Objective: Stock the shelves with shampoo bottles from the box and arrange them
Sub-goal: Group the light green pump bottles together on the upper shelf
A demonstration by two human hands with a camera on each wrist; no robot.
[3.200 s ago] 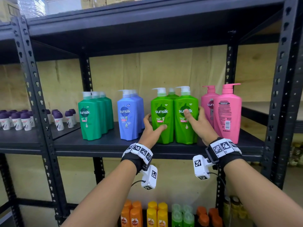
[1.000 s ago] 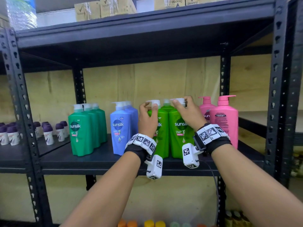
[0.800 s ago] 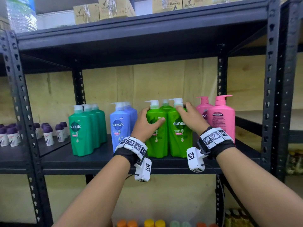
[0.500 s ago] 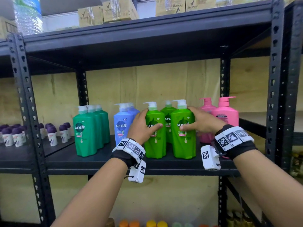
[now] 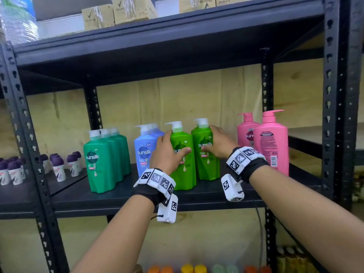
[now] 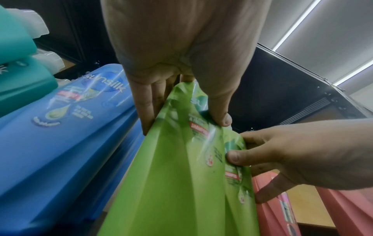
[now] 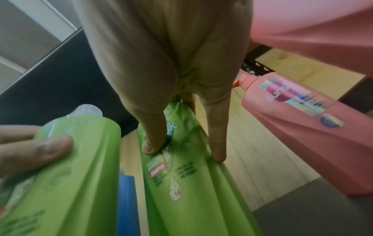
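Observation:
Two light-green Sunsilk pump bottles stand upright in the middle of the black shelf (image 5: 118, 198). My left hand (image 5: 173, 146) grips the left green bottle (image 5: 183, 174) round its shoulder, thumb on the label. My right hand (image 5: 211, 138) grips the right green bottle (image 5: 206, 168) the same way, a little farther back. A narrow gap separates the two. A second white pump shows just behind the right bottle. In the left wrist view my left hand (image 6: 181, 111) wraps the green bottle (image 6: 171, 175). In the right wrist view my right hand (image 7: 181, 143) holds its bottle (image 7: 181, 183).
Dark-green bottles (image 5: 102, 160) and blue bottles (image 5: 144, 152) stand to the left, two pink bottles (image 5: 271, 142) to the right. Small purple-capped roll-ons (image 5: 59, 166) fill the neighbouring shelf. A black upright post (image 5: 338, 95) bounds the right side. Cardboard boxes (image 5: 118, 10) sit above.
Both hands dropped from the pump heads to the bottle bodies. The two green bottles, side by side before, now stand apart; the right one went back in front of the third.

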